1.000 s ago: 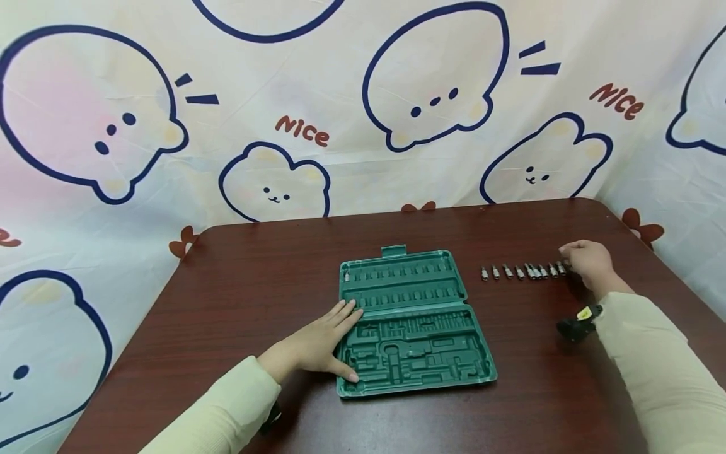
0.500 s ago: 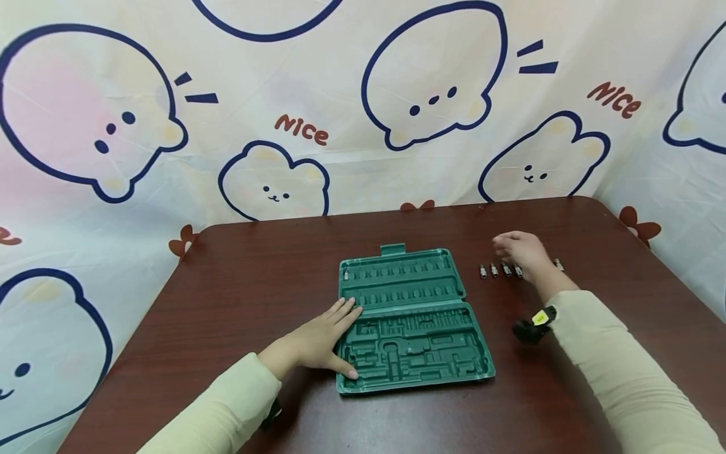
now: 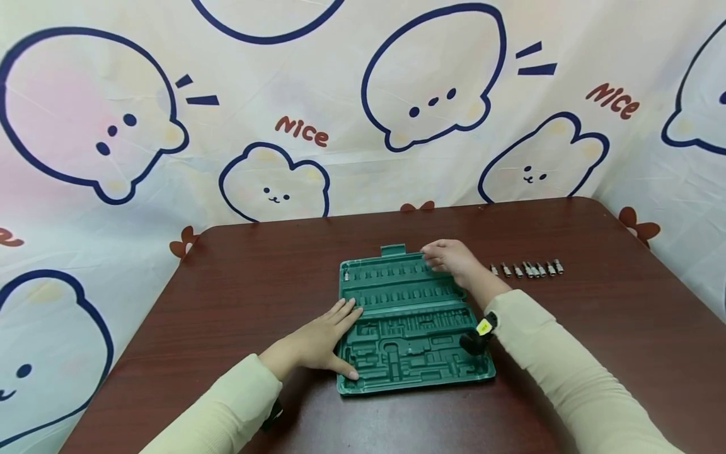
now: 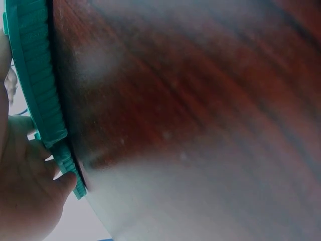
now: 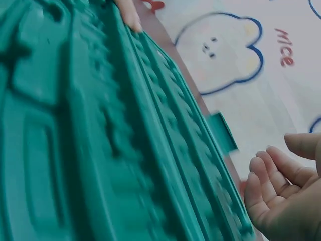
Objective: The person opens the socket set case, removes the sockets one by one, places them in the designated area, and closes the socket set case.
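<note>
A green molded tool case (image 3: 416,372) lies unfolded on the table. My left hand (image 3: 320,337) rests on its left edge with spread fingers; in the left wrist view, the left hand (image 4: 35,186) lies along the case's side (image 4: 37,75). One small metal socket (image 3: 346,275) stands in the far-left slot. My right hand (image 3: 454,258) is over the far right rim, fingers bent inward. In the right wrist view, the right hand (image 5: 286,191) is beside the case latch (image 5: 222,133), with no object showing between thumb and fingers; I cannot tell whether it holds something small.
Several small metal sockets (image 3: 533,270) stand in a row on the brown table (image 3: 255,277), right of the case. A black wrist camera (image 3: 476,340) overlaps the case's right side. A printed cloth (image 3: 351,183) hangs behind the table.
My right hand has swept left from the right end of the socket row to above the case. The left hand and case have stayed in place.
</note>
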`<control>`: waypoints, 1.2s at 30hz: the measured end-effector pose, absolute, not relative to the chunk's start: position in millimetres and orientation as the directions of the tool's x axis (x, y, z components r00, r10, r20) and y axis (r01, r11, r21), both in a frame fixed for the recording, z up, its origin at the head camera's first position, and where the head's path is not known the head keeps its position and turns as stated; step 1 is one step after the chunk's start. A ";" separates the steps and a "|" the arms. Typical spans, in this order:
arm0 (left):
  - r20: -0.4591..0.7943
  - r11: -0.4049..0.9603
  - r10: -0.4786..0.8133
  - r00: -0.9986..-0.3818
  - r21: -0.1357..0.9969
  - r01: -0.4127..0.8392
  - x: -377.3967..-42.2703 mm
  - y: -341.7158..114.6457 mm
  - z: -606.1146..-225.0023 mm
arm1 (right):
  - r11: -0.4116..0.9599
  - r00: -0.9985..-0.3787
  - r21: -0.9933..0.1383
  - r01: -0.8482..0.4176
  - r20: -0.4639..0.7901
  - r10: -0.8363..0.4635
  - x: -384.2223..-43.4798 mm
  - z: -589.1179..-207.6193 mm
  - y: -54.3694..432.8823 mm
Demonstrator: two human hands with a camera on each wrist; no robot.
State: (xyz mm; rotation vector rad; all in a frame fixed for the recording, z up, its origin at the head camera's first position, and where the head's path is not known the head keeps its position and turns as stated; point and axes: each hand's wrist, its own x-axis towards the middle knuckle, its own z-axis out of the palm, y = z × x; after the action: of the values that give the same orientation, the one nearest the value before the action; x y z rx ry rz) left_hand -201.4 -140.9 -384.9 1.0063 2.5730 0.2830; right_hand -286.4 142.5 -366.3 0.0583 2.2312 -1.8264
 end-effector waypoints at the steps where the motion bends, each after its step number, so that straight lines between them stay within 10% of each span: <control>1: -0.258 0.726 0.686 -0.680 0.312 0.613 -201.4 -141.1 -385.0 | 0.211 -0.963 -0.957 0.197 -0.229 -0.140 -287.0 -367.0 136.2; 25: -0.264 0.731 0.681 -0.683 0.293 0.617 -202.1 -142.1 -387.1 | 0.517 -0.937 -0.855 -0.045 -0.144 -0.319 -307.5 -387.5 26.3; 36: -0.273 0.735 0.677 -0.684 0.297 0.609 -203.4 -141.1 -385.5 | 0.687 -0.863 -0.723 -0.076 -0.298 -0.409 -322.2 -389.1 10.3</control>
State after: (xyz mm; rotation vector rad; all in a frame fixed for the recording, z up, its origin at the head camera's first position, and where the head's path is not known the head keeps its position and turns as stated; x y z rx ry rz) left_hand -203.4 -141.1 -385.5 0.9926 2.5731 0.2571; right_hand -322.2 10.3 -389.1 -0.3753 2.4584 -1.0256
